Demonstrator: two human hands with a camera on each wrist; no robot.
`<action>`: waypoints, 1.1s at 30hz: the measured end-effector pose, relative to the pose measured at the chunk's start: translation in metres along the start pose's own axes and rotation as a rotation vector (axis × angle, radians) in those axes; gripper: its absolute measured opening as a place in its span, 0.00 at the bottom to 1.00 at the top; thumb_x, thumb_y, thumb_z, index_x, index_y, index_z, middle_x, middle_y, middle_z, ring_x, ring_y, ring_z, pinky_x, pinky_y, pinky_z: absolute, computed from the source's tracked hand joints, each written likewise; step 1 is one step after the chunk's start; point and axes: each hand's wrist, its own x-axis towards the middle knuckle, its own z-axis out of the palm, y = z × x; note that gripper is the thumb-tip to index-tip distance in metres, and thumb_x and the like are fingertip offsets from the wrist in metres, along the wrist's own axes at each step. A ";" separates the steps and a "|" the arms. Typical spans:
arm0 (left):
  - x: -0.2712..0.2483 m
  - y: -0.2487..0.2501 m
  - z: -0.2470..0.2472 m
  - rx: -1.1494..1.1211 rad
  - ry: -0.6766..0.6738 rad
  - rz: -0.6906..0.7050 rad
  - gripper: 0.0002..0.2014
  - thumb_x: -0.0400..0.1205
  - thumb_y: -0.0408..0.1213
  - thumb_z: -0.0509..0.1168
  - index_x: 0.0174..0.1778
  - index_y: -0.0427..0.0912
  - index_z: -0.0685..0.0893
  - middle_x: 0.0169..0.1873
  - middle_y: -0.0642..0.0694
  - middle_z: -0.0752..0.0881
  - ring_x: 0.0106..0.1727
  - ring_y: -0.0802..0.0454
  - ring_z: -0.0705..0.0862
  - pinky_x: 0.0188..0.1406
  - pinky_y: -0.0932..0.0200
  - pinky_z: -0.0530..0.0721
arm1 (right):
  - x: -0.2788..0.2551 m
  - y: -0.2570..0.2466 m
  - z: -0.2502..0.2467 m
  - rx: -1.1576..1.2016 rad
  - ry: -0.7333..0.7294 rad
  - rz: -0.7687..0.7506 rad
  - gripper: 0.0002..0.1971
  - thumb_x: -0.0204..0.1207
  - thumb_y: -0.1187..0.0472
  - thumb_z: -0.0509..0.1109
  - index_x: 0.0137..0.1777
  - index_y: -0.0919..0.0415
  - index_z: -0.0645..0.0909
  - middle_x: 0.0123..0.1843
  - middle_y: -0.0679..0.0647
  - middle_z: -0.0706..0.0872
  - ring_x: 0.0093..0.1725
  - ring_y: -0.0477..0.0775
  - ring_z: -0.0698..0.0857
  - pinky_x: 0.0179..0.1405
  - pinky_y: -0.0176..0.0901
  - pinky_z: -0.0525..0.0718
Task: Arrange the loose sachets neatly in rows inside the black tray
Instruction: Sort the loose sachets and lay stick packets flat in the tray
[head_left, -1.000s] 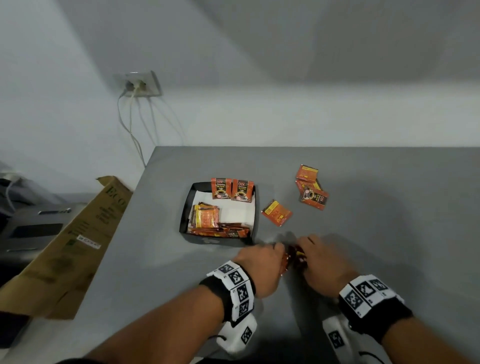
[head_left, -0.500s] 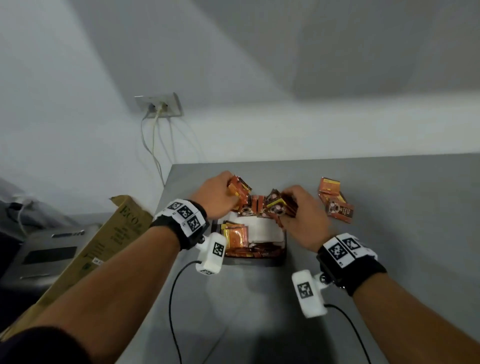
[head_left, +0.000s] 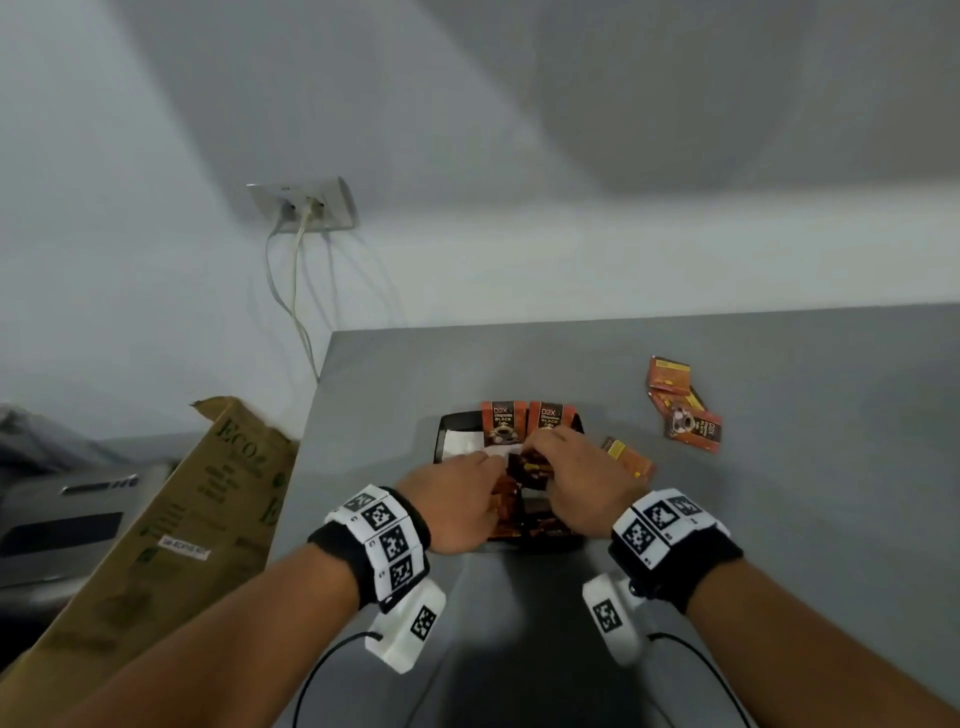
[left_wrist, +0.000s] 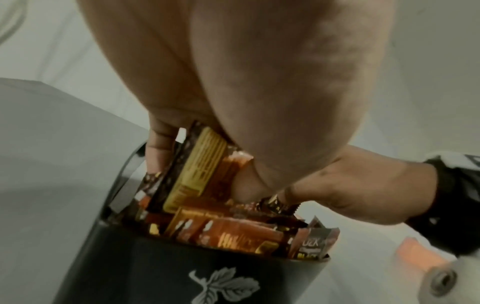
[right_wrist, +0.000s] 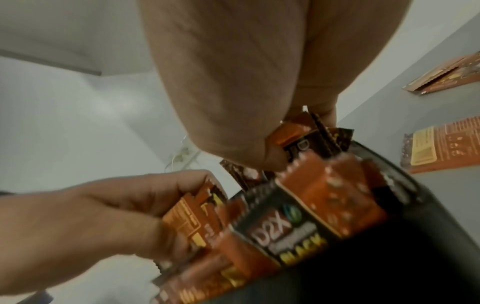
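Both hands, left and right, clutch sachets over the tray; loose packets lie beside, a cardboard box nearby.

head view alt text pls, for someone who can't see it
Both hands, left hand and right hand, hold sachets over a black tray on a grey table. Two sachets stand at the tray's far wall; loose sachets lie to the right.
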 end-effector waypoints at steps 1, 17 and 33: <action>0.000 0.000 0.002 0.028 -0.004 -0.005 0.19 0.81 0.49 0.56 0.66 0.47 0.73 0.60 0.47 0.79 0.61 0.44 0.80 0.61 0.44 0.82 | 0.000 -0.001 0.004 -0.011 -0.013 -0.007 0.26 0.75 0.70 0.66 0.73 0.51 0.73 0.70 0.49 0.74 0.66 0.53 0.77 0.66 0.49 0.80; 0.027 -0.003 -0.010 -0.001 -0.049 -0.100 0.46 0.53 0.69 0.78 0.61 0.52 0.68 0.54 0.54 0.78 0.52 0.52 0.79 0.54 0.51 0.84 | -0.010 0.001 0.023 -0.019 0.039 -0.069 0.32 0.75 0.37 0.60 0.78 0.46 0.64 0.74 0.46 0.68 0.67 0.52 0.76 0.68 0.51 0.79; -0.004 -0.005 0.013 0.018 0.146 0.037 0.30 0.77 0.62 0.68 0.71 0.51 0.71 0.59 0.48 0.84 0.59 0.48 0.82 0.59 0.54 0.81 | -0.014 0.022 0.026 -0.099 -0.043 -0.156 0.36 0.74 0.38 0.67 0.80 0.43 0.60 0.75 0.48 0.73 0.71 0.54 0.76 0.72 0.54 0.78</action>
